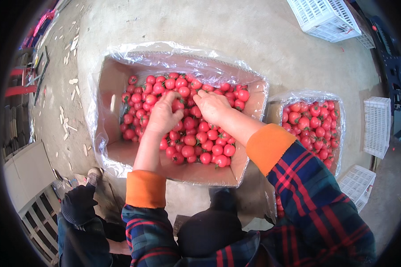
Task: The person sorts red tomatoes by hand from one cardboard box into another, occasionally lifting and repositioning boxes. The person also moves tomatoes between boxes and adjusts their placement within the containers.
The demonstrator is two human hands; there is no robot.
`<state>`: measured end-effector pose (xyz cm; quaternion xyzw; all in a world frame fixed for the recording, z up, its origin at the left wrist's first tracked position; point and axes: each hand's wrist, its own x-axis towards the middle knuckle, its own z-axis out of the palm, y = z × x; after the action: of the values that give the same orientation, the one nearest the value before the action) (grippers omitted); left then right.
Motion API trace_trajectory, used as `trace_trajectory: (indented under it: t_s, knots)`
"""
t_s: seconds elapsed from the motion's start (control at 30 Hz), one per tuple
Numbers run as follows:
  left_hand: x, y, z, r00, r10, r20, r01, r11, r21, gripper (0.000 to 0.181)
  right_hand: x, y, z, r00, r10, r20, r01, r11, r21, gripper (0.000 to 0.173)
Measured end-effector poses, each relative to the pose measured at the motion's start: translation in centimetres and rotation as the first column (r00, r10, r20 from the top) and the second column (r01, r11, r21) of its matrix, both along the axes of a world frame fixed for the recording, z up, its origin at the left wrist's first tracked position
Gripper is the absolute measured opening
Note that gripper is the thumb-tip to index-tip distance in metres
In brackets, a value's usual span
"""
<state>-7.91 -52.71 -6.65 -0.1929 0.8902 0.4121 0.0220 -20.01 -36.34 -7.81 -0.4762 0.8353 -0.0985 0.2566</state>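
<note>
Before me lies a cardboard box point(115, 83) lined with clear plastic film point(102, 147), holding many red tomatoes point(188, 150), some with green stems. My left hand point(165, 111) is over the middle of the pile, its fingers curled around a tomato point(177, 104). To its right, my right hand point(212, 105) reaches in with its fingertips down among the tomatoes; whether they grip one is hidden. Both arms wear plaid sleeves with orange cuffs.
A second film-lined box point(340, 133) of tomatoes stands at the right. White plastic crates point(333, 25) stand at the upper right, others point(376, 125) at the right edge. At lower left is a co-worker's dark glove point(77, 205), beside a wooden pallet point(42, 217).
</note>
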Motion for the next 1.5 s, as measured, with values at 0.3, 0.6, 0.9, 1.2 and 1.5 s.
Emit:
trace_trajectory:
  t_s: [0.3, 0.6, 0.9, 1.2, 1.5]
  knots:
    - [0.0, -1.6, 2.6, 0.870, 0.473, 0.140, -0.443, 0.626, 0.641, 0.022, -5.0, 1.0, 1.3, 0.787, -0.289, 0.545, 0.398, 0.913, -0.090, 0.024]
    - [2.9, -1.2, 6.2, 0.727, 0.681, -0.086, -0.473, 0.588, 0.656, 0.026, 2.4, 0.5, 2.0, 1.000, -0.016, -0.012, 0.019, 0.979, 0.203, 0.020]
    - [4.8, 12.2, 10.4, 0.864, 0.120, -0.489, -0.110, 0.993, 0.050, 0.040, 5.9, 6.9, 6.6, -0.354, -0.082, 0.932, 0.735, 0.591, 0.331, 0.038]
    - [3.7, 18.8, 13.0, 0.740, -0.279, -0.612, 0.278, 0.956, -0.099, 0.053, 8.5, 16.4, 9.6, -0.604, 0.276, 0.748, 0.702, 0.628, 0.335, 0.054]
    - [3.3, 16.0, 11.1, 0.786, -0.287, -0.548, 0.269, 0.956, -0.116, 0.040, 2.3, 28.8, 11.4, -0.510, 0.387, 0.768, 0.789, 0.566, 0.239, 0.062]
